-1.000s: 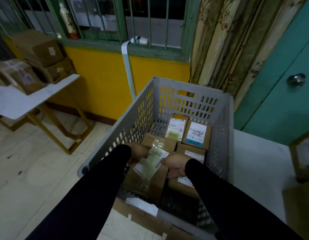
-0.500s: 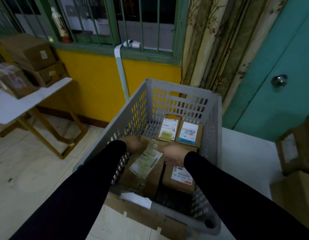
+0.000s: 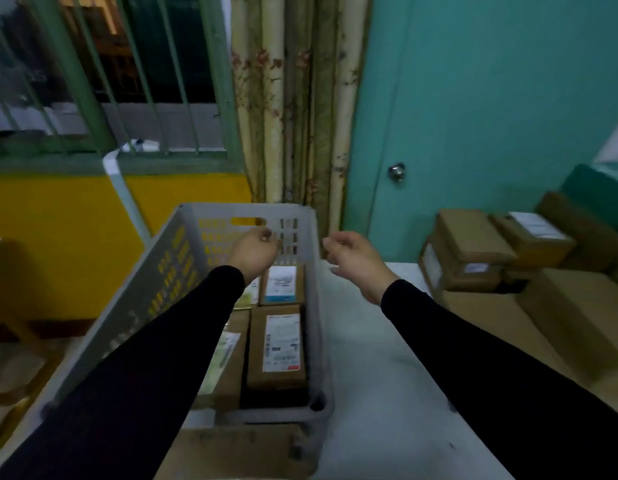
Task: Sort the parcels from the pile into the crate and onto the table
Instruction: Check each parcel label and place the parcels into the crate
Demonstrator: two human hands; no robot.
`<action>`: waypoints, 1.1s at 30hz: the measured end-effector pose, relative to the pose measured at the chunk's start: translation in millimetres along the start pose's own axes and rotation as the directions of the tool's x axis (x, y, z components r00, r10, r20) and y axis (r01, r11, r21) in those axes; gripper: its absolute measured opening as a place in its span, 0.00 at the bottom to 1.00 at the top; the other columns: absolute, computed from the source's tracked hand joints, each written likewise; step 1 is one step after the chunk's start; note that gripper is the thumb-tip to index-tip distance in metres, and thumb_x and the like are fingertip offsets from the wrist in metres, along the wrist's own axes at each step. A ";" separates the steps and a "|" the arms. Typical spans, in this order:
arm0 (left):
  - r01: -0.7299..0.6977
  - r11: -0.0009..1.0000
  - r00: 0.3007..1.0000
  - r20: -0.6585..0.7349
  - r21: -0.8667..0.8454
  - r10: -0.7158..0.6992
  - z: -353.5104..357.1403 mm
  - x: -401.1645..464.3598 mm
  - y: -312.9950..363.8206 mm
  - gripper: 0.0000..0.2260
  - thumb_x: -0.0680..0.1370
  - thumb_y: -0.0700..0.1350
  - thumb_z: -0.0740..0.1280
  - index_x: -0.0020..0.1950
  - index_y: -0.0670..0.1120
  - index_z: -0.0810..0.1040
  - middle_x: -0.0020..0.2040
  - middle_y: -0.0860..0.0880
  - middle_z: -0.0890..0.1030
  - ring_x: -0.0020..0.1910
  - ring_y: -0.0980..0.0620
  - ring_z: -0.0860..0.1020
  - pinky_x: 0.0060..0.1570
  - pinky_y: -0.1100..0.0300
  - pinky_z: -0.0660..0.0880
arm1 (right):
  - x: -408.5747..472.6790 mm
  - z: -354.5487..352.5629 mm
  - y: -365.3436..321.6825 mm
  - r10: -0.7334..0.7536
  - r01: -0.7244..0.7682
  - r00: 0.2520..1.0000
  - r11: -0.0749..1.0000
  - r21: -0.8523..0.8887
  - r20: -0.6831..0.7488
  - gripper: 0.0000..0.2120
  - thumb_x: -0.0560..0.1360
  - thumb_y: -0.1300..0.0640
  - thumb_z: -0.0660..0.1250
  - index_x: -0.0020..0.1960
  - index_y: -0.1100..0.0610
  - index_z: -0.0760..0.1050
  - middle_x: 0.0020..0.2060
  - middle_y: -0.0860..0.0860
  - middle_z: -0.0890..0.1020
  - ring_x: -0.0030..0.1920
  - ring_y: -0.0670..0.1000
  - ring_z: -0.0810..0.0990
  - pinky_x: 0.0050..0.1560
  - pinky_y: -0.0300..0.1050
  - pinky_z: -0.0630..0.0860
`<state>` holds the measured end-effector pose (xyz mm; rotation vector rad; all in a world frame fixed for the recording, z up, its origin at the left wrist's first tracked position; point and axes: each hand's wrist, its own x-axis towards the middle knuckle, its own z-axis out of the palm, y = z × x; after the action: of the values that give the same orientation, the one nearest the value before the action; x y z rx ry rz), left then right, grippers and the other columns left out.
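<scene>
Both hands empty, fingers loosely curled: left hand (image 3: 255,250) over grey slotted plastic crate (image 3: 145,303), right hand (image 3: 356,259) above white desk (image 3: 380,358). Brown cardboard parcels (image 3: 480,251) piled at 2 o'clock; prob. stiff, light, so grip opp. sides.

A window (image 3: 103,74) with green vertical bars fills the upper left, above a yellow wall (image 3: 58,237). A pale strip (image 3: 122,195) hangs from the sill down across that wall (what it is made of is unclear). A floral curtain (image 3: 293,98) hangs beside the window, next to a teal door (image 3: 491,116) with a round metal knob (image 3: 397,171).
</scene>
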<state>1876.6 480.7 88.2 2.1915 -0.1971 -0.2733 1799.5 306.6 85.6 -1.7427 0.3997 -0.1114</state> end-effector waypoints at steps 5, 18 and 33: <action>-0.128 0.990 0.987 0.088 -0.057 0.133 65.0 -7.6 58.0 0.21 0.84 0.51 0.61 0.75 0.44 0.68 0.70 0.44 0.74 0.65 0.42 0.75 0.63 0.51 0.72 | -25.2 -85.6 34.8 0.082 -0.070 0.979 0.995 0.071 -0.188 0.18 0.81 0.51 0.66 0.68 0.56 0.72 0.55 0.51 0.78 0.53 0.52 0.80 0.59 0.50 0.80; -0.085 0.988 0.947 0.299 -0.132 0.121 264.3 -34.8 154.0 0.24 0.83 0.56 0.62 0.74 0.43 0.71 0.70 0.43 0.74 0.68 0.43 0.73 0.70 0.48 0.69 | -72.1 -285.4 113.9 0.153 -0.210 0.904 0.972 -0.101 -0.400 0.21 0.81 0.49 0.66 0.70 0.59 0.74 0.56 0.54 0.80 0.60 0.57 0.80 0.68 0.55 0.74; 0.007 0.991 0.934 0.354 0.135 -0.055 435.4 -66.7 173.2 0.21 0.86 0.53 0.56 0.75 0.44 0.68 0.72 0.44 0.71 0.74 0.40 0.66 0.74 0.52 0.62 | -82.9 -420.3 176.6 0.015 -0.126 0.905 0.964 -0.234 -0.426 0.17 0.84 0.50 0.61 0.69 0.57 0.74 0.61 0.52 0.79 0.59 0.51 0.77 0.56 0.43 0.70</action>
<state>1689.1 58.7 -15.5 2.2620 -0.3924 -0.6970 1563.5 -86.3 16.9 -1.9555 0.8256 -0.4046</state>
